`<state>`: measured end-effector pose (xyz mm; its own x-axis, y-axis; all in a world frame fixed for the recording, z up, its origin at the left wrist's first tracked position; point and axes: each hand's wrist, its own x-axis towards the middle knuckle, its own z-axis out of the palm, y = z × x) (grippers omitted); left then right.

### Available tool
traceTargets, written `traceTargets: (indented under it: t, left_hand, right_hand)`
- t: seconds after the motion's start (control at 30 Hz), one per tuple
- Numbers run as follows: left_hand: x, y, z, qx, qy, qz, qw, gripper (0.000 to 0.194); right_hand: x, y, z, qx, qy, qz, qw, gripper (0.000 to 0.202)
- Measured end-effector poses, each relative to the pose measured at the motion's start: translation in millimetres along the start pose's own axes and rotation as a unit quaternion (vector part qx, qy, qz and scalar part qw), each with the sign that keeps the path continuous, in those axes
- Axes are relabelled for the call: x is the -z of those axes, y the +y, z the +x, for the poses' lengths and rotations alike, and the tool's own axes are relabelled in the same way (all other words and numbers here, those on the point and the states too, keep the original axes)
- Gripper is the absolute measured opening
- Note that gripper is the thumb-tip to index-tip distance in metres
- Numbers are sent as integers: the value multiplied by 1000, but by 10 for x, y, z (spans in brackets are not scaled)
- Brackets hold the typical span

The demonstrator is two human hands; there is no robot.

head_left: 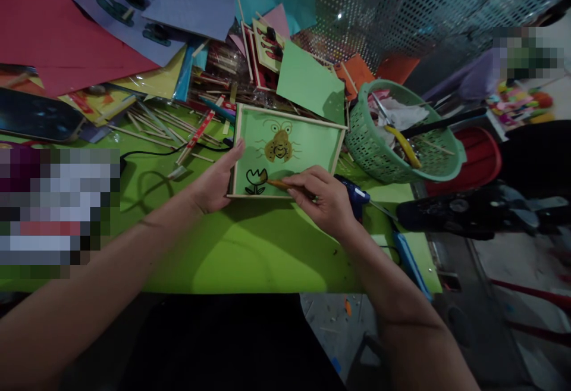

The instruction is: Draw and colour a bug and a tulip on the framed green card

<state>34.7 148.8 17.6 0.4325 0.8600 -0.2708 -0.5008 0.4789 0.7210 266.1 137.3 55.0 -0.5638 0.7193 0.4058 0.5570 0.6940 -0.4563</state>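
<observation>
A green card picture [307, 147] with a thin wooden stick border lies tilted on the green table [200, 260]. It bears a brown bee-like bug and, at its lower left, a black-outlined tulip. My left hand [220, 184] grips the left edge of the picture, thumb on top of the border. Pinched in my right hand [323, 197] is an orange-brown coloured pencil [279, 184]. Its tip touches the right side of the tulip's flower, where a brown patch shows. The fingertips under the left border are hidden.
A green basket [446, 168] with tools stands at the right, beside a red container [484, 156]. A blue glue gun [357, 193] lies by my right wrist. Loose sticks [156, 123], a black cable [151, 152] and coloured papers [89, 34] cover the back left.
</observation>
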Motion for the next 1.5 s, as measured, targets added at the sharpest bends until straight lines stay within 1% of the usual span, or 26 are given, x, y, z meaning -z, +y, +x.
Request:
traceTargets:
  t: [0.17,0.37,0.5,0.63,0.87,0.97,1.1,1.27,1.4,1.5]
  left_hand:
    - [-17,5,0,-3,-1,-2,1000,70]
    - [-96,63,-42,12,23,8,1000,66]
    - [-65,39,-29,15,14,5,1000,67]
    - [-35,19,-7,9,7,-5,1000,68]
    - [-113,70,-41,14,41,6,999,63]
    - [-120,64,-37,5,32,3,999,63]
    - [-102,43,-22,6,22,1,1000,65]
    - [-103,34,-31,3,24,1,1000,65]
    - [-121,43,-43,13,29,-7,999,64]
    - [-136,56,-43,15,31,-14,999,63]
  right_hand:
    - [-5,-3,1,1,7,-3,1000,20]
    - [-34,-18,1,16,-7,-2,1000,19]
    - [-40,-9,-1,21,-9,1,1000,19]
    - [-33,-10,0,12,6,-5,1000,20]
    - [-37,-17,-2,22,-8,1,1000,19]
    - [-43,-13,-5,20,-4,-3,1000,19]
    - [-54,-8,-11,24,-13,-5,1000,19]
    - [-60,1,-9,14,14,-14,1000,21]
    - [-69,-2,-6,23,2,-6,1000,21]
    - [-72,-3,-6,21,9,-7,1000,21]
